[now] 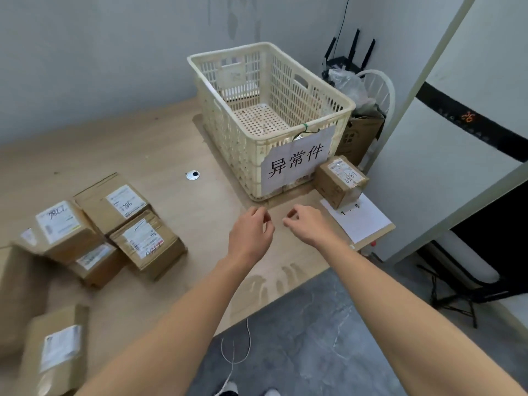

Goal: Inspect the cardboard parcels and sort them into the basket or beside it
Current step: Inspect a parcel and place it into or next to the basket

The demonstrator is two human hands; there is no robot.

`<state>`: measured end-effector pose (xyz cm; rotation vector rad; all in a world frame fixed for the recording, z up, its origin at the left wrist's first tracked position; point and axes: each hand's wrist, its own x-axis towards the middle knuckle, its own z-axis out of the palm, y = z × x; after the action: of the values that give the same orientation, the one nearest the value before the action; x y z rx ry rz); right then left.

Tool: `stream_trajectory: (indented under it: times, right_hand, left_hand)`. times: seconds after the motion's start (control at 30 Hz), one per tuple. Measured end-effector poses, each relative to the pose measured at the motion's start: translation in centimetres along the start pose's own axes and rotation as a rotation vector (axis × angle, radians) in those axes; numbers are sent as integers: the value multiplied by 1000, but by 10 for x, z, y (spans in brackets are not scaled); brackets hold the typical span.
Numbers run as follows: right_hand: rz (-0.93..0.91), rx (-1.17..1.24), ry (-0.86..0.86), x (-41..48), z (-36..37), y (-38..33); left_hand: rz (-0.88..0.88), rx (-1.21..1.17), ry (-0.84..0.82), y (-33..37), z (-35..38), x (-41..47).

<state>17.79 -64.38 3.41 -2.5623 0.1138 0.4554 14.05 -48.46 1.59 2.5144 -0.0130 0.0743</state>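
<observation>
A cream plastic basket (347, 108) with a paper sign on its front stands on the wooden table, and nothing lies inside it. One small cardboard parcel (340, 181) sits right of the basket, partly on a white sheet (363, 221). Several labelled parcels (114, 204) are piled at the left, and another parcel (57, 350) lies at the lower left. My left hand (250, 234) and my right hand (307, 224) hover over the table in front of the basket, fingers loosely curled, holding nothing.
A small round metal fitting (193, 175) sits in the table left of the basket. Behind the basket are a router (350, 57), a plastic bag and a brown box (360, 135). The table's front edge runs diagonally above a grey floor (314, 324). A white panel (445, 167) stands at the right.
</observation>
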Motion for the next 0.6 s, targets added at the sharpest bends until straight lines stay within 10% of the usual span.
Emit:
stream_trajectory:
  times: [0.6]
  right_hand:
    - [-144, 68, -351, -86, 258, -244]
  left_hand:
    - [-356, 29, 253, -288, -172, -140]
